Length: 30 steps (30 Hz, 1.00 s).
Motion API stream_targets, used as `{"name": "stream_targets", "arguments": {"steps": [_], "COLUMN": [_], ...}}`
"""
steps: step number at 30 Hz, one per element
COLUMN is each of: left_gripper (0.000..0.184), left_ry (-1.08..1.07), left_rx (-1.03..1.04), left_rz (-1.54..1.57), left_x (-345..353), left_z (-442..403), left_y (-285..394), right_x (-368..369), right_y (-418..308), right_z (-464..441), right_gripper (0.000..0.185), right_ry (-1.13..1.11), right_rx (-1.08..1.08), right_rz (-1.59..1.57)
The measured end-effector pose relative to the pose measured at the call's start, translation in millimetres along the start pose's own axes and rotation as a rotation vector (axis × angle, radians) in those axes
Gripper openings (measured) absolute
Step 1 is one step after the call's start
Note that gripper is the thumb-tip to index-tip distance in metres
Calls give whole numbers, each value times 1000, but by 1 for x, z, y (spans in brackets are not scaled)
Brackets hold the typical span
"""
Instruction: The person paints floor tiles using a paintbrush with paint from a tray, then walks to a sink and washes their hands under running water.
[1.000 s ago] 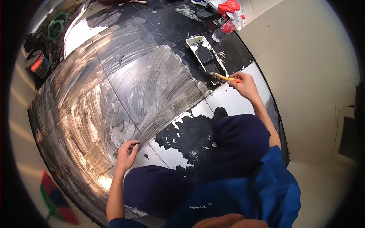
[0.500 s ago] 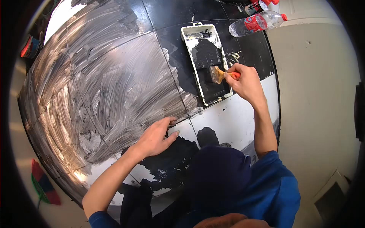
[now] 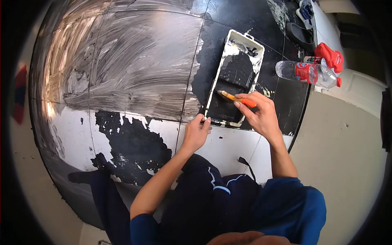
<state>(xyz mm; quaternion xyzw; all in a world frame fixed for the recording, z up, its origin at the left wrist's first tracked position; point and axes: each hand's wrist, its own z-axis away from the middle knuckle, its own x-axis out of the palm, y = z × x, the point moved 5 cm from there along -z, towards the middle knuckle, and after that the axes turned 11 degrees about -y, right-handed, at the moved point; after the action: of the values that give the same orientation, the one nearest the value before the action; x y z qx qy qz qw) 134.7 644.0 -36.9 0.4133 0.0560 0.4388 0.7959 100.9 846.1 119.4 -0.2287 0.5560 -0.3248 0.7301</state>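
My right hand (image 3: 263,114) grips a paintbrush (image 3: 233,98) with an orange and yellow handle, its bristles low inside the paint tray (image 3: 215,81). The tray is long and white-rimmed, smeared with white paint, and has a dark base. At the tray's near left corner is my left hand (image 3: 198,132), thumb and fingers pinched on the edge. Beneath the tray lie black floor tiles (image 3: 228,16). To the left, tiles carry a streaky, greyish-white brushed coat (image 3: 151,57).
A clear plastic bottle (image 3: 308,73) with a red label lies right of the tray, near a red item (image 3: 328,57). Dark shoes (image 3: 300,34) sit farther back. Nearer me, white coating (image 3: 228,151) and a bare black patch (image 3: 136,147) cover the floor. A pale wall (image 3: 339,163) stands on the right.
My left hand has moved from the floor on the left to the tray's near corner. The brush has turned and dips into the tray. My view has shifted, showing shoes at the upper right.
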Motion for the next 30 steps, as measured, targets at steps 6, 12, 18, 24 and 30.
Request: {"name": "stream_targets", "arguments": {"steps": [6, 12, 18, 24, 30], "left_gripper": [19, 20, 24, 26, 25], "left_ry": [227, 232, 162, 350, 541], "left_rx": [182, 40, 73, 319, 249], "left_rz": [-6, 1, 63, -135, -58], "left_x": [-54, -135, -137, -123, -110], "left_z": [40, 111, 121, 82, 19], "left_y": [9, -1, -29, -27, -19], "right_x": [12, 106, 134, 94, 107], "right_y": [-35, -111, -135, -99, -47], "right_z": [-19, -5, 22, 3, 6], "right_gripper": [17, 24, 23, 15, 21], "right_ry": [24, -278, -519, -392, -311], "right_rx": [-181, -540, -561, -356, -149], "right_rz": [-71, -134, 28, 256, -95]}}
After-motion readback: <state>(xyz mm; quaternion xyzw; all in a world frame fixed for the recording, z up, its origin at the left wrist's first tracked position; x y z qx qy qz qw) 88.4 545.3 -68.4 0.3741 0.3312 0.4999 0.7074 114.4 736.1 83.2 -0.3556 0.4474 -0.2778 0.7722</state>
